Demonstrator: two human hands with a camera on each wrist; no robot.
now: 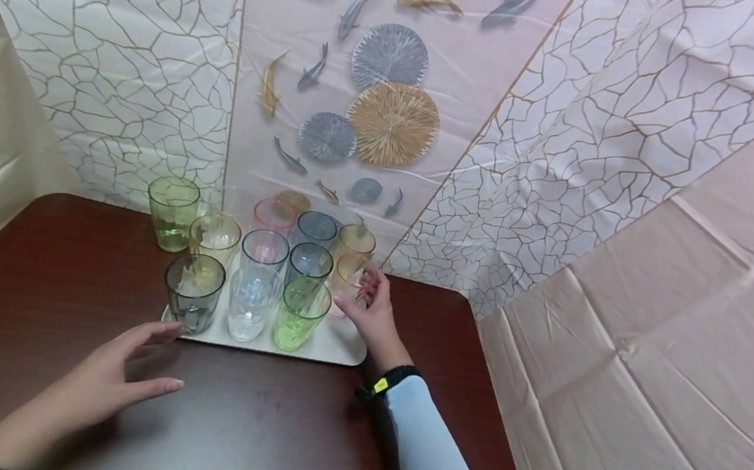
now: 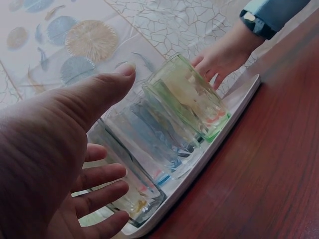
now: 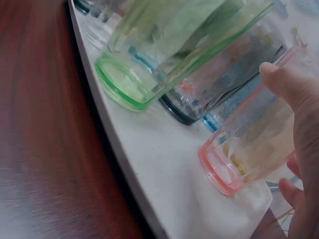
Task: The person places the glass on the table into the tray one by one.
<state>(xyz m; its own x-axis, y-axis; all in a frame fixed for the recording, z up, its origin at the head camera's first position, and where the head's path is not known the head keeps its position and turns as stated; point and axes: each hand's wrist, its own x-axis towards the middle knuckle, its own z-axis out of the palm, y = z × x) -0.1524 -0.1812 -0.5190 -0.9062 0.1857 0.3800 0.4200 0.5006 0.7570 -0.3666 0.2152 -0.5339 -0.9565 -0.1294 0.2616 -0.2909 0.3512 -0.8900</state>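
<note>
My right hand (image 1: 375, 316) holds a pink-tinted glass (image 3: 244, 149) from its right side, thumb on the near side and fingers behind. That glass stands upright at the right end of a white tray (image 1: 336, 348). In the right wrist view, the thumb lies near its rim. My left hand (image 1: 106, 375) is spread with nothing in it, its fingertips close to the base of a dark grey glass (image 1: 192, 315) at the tray's left front. A green glass (image 1: 297, 327) and a clear glass (image 1: 247, 321) stand between the two hands.
More tinted glasses stand in rows behind, among them a blue-rimmed glass (image 1: 266, 249) and an amber glass (image 1: 357, 240). A taller green glass (image 1: 173, 216) stands at the back left. The brown table (image 1: 243, 429) meets a patterned sheet (image 1: 156, 86) behind the tray.
</note>
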